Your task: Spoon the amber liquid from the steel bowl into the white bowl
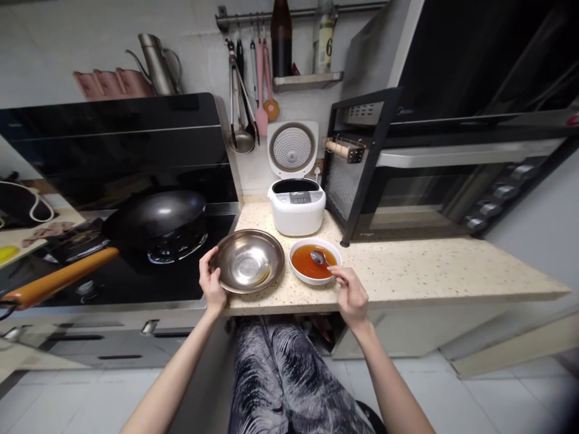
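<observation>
My left hand (212, 283) grips the left rim of a steel bowl (246, 247), which sits near the counter's front edge and shows a little amber liquid at its bottom. In my right hand (351, 296) is the handle of a metal spoon (318, 257), pinched between the fingers. The spoon's head rests over the reddish-brown liquid (305, 267) in a white bowl (313, 281). That white bowl stands just right of the steel one. Behind both, a white rice cooker (297, 215) has its lid raised.
A black wok (158, 211) with an orange handle (67, 278) sits on the stove at left. Right of the rice cooker, a black rack (362, 181) holds an oven (420, 199). Tongs and a ladle (243, 142) hang on the wall. The speckled counter (429, 271) extends rightward.
</observation>
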### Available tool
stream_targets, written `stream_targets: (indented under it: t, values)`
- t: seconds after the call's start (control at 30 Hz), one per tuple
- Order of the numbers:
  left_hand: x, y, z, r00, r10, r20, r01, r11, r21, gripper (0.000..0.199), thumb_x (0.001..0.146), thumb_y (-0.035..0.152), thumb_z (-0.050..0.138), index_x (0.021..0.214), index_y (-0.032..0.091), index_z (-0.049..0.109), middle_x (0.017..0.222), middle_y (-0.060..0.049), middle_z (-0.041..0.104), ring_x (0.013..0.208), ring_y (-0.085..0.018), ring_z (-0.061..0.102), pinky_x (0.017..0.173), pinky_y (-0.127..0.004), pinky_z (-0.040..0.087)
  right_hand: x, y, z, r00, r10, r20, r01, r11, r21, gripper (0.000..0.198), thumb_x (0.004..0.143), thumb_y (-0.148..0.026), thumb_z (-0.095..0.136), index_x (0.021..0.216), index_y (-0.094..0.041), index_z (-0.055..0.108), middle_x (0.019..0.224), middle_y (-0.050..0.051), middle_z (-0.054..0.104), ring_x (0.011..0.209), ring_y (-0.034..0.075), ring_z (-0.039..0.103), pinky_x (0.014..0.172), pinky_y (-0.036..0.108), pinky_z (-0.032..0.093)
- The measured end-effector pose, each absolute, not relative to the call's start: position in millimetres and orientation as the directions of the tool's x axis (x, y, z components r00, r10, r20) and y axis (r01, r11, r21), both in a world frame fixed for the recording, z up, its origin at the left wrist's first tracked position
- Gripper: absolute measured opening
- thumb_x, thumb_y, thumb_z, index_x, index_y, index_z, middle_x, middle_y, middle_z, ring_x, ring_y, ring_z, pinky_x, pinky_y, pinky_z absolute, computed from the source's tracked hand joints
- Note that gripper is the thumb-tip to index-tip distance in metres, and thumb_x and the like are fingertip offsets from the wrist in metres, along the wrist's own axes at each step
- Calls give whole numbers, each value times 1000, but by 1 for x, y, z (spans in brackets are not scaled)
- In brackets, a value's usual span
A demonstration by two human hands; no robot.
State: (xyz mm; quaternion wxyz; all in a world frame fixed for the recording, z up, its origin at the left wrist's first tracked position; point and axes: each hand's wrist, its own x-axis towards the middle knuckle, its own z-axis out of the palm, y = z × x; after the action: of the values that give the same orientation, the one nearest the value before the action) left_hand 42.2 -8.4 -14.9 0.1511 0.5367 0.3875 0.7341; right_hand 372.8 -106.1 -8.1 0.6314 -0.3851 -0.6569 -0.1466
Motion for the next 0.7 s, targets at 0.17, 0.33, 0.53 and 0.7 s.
stream_targets:
  t: [0.17,0.33,0.53,0.7]
  values:
    - [43,-6,-14,-419,676,606,157,-603,782,49,80,20,53,126,19,69,134,-9,69,132,-27,60,121,-42,43,371,-103,-8,403,505,763,583,502,-640,21,107,-27,45,107,-24,66,97,5,76,77,17,71,73,31,59]
    - [42,-3,-14,-439,695,569,125,-580,805,50,77,19,52,124,19,69,133,-9,69,132,-27,61,123,-43,43,372,-96,-6,508,623,595,413,430,-803,25,105,-43,48,99,-24,63,92,4,74,73,17,66,73,31,53]
    - [40,-1,-15,-443,706,553,116,-566,816,52,75,19,54,125,18,70,134,-10,69,135,-28,60,125,-43,40,377,-88,-3,567,653,501,304,400,-865,27,101,-50,53,96,-24,60,88,4,72,75,18,64,72,31,51]
    - [40,-1,-15,-442,706,553,127,-561,818,53,76,19,55,127,19,69,136,-10,69,135,-28,60,126,-44,38,388,-77,-9,602,631,489,311,378,-872,26,94,-49,62,96,-24,61,92,5,74,76,19,66,75,33,53]
